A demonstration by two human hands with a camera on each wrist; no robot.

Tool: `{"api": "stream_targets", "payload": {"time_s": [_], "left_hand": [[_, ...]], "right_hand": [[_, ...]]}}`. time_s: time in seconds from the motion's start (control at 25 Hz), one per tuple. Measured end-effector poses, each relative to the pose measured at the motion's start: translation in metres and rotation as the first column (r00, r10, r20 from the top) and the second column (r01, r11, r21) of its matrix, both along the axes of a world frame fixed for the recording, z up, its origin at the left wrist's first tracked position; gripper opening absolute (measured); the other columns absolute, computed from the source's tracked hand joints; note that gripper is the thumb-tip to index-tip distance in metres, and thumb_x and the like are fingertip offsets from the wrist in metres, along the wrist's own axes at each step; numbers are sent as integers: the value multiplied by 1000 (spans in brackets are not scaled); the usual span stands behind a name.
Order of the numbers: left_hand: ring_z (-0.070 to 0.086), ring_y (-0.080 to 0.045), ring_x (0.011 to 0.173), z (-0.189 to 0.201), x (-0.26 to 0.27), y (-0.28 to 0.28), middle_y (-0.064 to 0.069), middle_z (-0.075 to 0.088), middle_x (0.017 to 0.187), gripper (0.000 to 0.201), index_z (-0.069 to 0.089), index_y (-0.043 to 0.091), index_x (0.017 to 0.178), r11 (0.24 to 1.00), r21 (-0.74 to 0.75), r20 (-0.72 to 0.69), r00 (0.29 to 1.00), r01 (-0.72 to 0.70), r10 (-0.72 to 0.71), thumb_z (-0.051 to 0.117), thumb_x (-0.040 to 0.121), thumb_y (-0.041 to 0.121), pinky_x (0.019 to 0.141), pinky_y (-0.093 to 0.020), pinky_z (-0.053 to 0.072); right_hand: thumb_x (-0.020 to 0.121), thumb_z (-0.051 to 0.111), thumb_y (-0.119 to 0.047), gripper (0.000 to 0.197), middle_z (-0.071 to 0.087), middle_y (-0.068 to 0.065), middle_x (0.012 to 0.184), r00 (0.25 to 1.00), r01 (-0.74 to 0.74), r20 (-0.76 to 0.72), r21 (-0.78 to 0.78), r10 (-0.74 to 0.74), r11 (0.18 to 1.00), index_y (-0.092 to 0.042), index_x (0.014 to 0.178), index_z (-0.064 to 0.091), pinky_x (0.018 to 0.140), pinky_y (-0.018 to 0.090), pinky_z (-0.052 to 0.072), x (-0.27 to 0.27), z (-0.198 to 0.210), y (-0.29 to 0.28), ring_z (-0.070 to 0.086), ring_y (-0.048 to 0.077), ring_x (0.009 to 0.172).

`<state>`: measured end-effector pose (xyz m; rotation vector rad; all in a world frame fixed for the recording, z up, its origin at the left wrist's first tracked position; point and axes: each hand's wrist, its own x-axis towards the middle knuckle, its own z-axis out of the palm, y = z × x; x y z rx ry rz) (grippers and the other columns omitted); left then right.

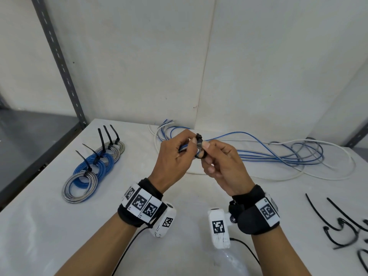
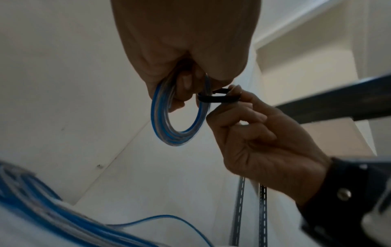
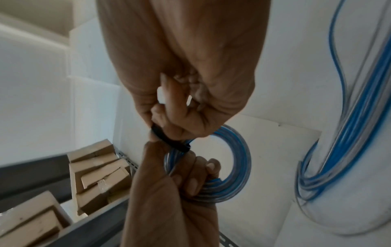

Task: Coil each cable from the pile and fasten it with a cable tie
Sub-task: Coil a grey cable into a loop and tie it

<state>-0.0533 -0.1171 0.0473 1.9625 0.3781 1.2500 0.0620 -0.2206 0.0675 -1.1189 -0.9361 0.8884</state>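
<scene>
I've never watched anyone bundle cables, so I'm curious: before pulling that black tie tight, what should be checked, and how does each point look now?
1. Blue coil held by the left hand: ok.
2. Black cable tie looped round the coil: ok.
3. Right hand pinches the tie: ok.
4. Tail threaded through its head: cannot tell.
5. Coil free of the loose pile: cannot tell.
</scene>
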Motion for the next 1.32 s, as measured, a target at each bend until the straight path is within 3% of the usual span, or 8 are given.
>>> {"api": "stream_targets", "payload": {"time_s": [0.12,0.28,0.4,0.48,0.6,0.84,1.0,1.32], "left_hand": [[54,-19,62,0,-2,1,2,63,71,15,63,8,89,990,142,-61,998,18,-10,53,101,9,58,-28,45],[54,-25,67,-4,4,1,0,59,71,21,60,12,84,992,-45,-86,989,116,-119,50,102,17,64,-40,47],[54,-14,64,-8,6,-3,7,59,69,22,61,7,85,977,-129,-121,975,172,-187,49,101,18,62,-32,46],[52,-6,64,-9,7,-10,10,57,70,22,60,8,83,961,-159,-147,957,225,-248,50,101,12,64,-22,43],[46,-12,63,-12,10,-23,1,53,71,26,56,18,77,935,-192,-179,926,298,-332,48,101,16,63,-31,40],[33,-15,58,-7,11,-31,13,38,61,44,56,34,64,902,-320,-90,939,288,-332,51,106,22,56,-43,31],[36,-8,55,-15,14,-30,13,41,61,35,58,13,70,903,-328,-87,942,279,-323,56,104,22,59,-29,33],[26,-18,55,-27,22,-36,5,32,59,36,49,11,69,812,-468,-26,914,348,-406,56,102,23,56,-41,28]], "right_hand": [[98,62,-25,28,44,-2,57,992,121,21,-15,-121,993,-3,80,60,42,19,24,0,2,2,36,12,47],[96,66,-17,19,66,-9,69,942,297,143,60,-302,953,0,101,72,52,10,41,0,3,2,57,2,56],[96,65,-10,17,73,1,81,933,325,150,45,-328,945,3,97,74,63,14,48,6,1,2,65,7,72],[95,67,-10,14,70,7,86,911,409,51,14,-409,912,2,94,74,63,24,46,16,-5,5,58,14,70],[94,68,-12,10,67,4,90,833,549,-37,-52,-551,834,-4,91,74,56,24,39,35,-12,7,44,10,61],[100,62,-19,12,72,4,93,883,467,-19,-57,-468,883,-11,92,64,50,23,37,29,-16,6,51,11,51],[102,58,-16,14,75,8,78,885,462,-49,-28,-463,886,-5,94,62,49,24,40,26,-7,4,49,13,44],[101,55,-5,13,66,6,67,869,490,-130,101,-477,866,3,95,63,49,18,40,30,-3,0,43,9,48]]}}
